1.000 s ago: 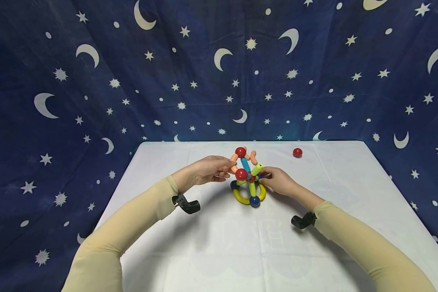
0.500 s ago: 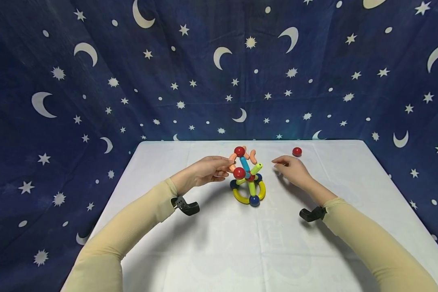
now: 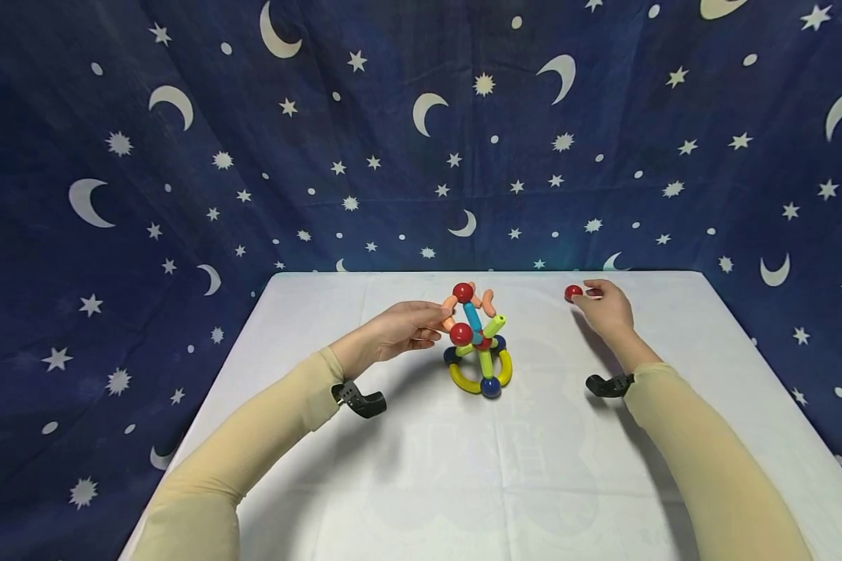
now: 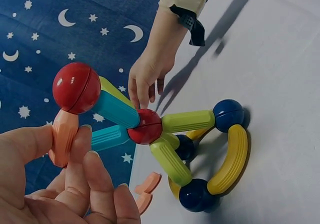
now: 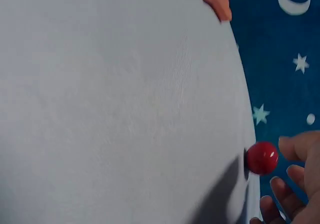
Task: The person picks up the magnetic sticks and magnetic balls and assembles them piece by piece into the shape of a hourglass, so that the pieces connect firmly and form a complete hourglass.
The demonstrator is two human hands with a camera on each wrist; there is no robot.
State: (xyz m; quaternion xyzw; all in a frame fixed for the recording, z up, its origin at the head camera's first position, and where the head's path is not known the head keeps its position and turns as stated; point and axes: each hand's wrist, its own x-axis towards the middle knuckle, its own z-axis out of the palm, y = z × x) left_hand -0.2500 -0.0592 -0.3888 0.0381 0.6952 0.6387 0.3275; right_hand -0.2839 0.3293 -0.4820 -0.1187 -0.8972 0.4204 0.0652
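A standing model of magnetic rods and balls has blue balls (image 4: 228, 115) and curved yellow rods (image 4: 230, 164) at its base. Green rods (image 4: 187, 121) rise from there to a red center ball (image 4: 145, 126), from which turquoise rods (image 4: 117, 109) lead to red outer balls (image 4: 76, 87). My left hand (image 3: 407, 327) pinches a curved orange rod (image 4: 64, 139) that touches one of those outer balls. At the back right, my right hand (image 3: 606, 312) is beside a loose red ball (image 5: 262, 158), fingers spread and slightly bent; a small gap shows between thumb and ball.
Loose curved orange rods (image 3: 489, 302) lie behind the model. The white-covered table (image 3: 463, 467) ends at a dark blue cloth (image 3: 393, 195) printed with moons and stars. Each wrist wears a black camera strap.
My right hand has left the model's right side and moved back and right to the loose red ball. The left hand keeps its pinch on the orange rod, nearly still.
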